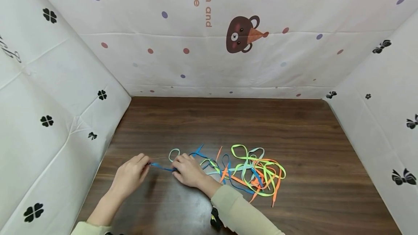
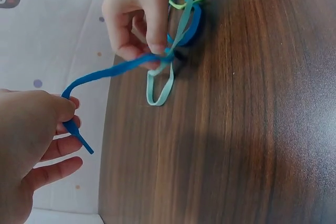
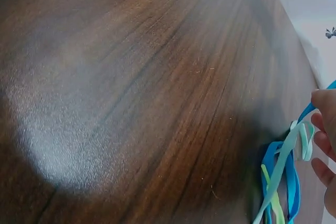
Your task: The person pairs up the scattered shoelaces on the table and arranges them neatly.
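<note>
A blue shoelace (image 2: 115, 70) runs taut between the two hands. My left hand (image 1: 130, 173), on the left side, pinches it close to its tip, and the narrow aglet (image 2: 85, 144) pokes out below the fingers. Farther along, my right hand (image 1: 189, 171) pinches the same lace between thumb and fingers, low over the table. A mint-green shoelace (image 3: 282, 169) passes right by the right fingertips and forms a small loop beyond them. Right of that hand lies a tangle of laces, with yellow-green (image 1: 283, 171), orange (image 1: 275, 191) and blue strands crossing one another.
The laces lie on a dark wood-grain table (image 1: 228, 119). White printed sheets stand as walls at the back (image 1: 209, 64), left (image 1: 65, 148) and right (image 1: 369, 130). A black strap (image 1: 215, 220) is by the right sleeve.
</note>
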`<state>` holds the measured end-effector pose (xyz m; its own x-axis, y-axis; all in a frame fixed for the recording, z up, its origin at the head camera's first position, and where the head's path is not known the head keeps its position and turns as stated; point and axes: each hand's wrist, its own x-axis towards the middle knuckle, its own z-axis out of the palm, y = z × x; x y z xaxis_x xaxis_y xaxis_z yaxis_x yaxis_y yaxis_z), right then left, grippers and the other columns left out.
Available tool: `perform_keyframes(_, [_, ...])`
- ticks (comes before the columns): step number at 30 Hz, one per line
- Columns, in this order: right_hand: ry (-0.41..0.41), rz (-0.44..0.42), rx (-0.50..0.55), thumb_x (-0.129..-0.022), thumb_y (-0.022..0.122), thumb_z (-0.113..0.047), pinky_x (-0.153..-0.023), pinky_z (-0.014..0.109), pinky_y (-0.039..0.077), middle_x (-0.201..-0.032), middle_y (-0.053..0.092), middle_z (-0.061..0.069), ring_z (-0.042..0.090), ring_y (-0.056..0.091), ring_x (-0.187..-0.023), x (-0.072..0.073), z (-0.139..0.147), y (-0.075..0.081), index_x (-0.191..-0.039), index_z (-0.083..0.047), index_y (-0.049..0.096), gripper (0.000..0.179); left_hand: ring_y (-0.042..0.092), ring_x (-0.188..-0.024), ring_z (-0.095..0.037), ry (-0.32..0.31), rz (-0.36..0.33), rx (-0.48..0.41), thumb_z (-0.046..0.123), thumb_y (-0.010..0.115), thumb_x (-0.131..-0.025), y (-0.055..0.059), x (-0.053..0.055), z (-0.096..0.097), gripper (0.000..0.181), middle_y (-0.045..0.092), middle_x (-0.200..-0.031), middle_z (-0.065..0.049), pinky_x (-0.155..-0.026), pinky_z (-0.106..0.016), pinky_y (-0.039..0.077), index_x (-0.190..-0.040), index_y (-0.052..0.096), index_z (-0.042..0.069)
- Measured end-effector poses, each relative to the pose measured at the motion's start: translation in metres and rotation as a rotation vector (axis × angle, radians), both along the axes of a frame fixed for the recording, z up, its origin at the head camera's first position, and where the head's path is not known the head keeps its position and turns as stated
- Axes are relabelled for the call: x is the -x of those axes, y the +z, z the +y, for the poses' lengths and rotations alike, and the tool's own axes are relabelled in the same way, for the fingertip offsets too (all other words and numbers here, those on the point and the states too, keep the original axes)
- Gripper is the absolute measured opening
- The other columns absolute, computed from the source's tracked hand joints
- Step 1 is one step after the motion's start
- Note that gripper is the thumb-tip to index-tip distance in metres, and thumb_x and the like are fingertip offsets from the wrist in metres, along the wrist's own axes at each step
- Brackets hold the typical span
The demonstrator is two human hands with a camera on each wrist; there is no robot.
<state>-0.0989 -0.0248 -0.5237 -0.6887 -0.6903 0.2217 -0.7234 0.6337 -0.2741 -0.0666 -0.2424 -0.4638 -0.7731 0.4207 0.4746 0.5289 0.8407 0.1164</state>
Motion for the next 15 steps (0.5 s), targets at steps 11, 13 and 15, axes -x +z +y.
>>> perform_keyframes(11, [0.063,-0.035,0.096,-0.090,0.059,-0.024,-0.068,0.019,0.040,-0.088,0.062,-0.013,0.004,0.054,-0.080,0.003,0.007,0.020,-0.094,-0.022,0.059,0.005,0.043,-0.054,-0.005,0.071,-0.060,-0.003,0.002,0.072,-0.070,-0.013,0.006,-0.017,0.015,0.052,-0.069,0.006,-0.043,-0.022,0.035,-0.078,0.063,0.011])
perform_keyframes(13, [0.084,-0.043,0.113,-0.090,0.059,-0.023,-0.069,0.018,0.041,-0.088,0.062,-0.013,0.002,0.055,-0.080,0.002,0.007,0.026,-0.094,-0.022,0.059,0.005,0.043,-0.054,-0.005,0.090,-0.072,-0.003,0.002,0.072,-0.070,-0.015,0.008,-0.021,0.015,0.053,-0.069,0.005,-0.043,-0.021,0.034,-0.078,0.063,0.011])
perform_keyframes(15, [0.099,-0.048,0.113,-0.090,0.059,-0.023,-0.072,0.019,0.043,-0.091,0.063,-0.013,0.002,0.057,-0.082,-0.001,0.007,0.033,-0.096,-0.022,0.060,0.006,0.043,-0.054,-0.005,0.104,-0.082,0.000,0.002,0.073,-0.070,-0.017,0.009,-0.025,0.015,0.053,-0.070,0.005,-0.042,-0.021,0.034,-0.078,0.063,0.011])
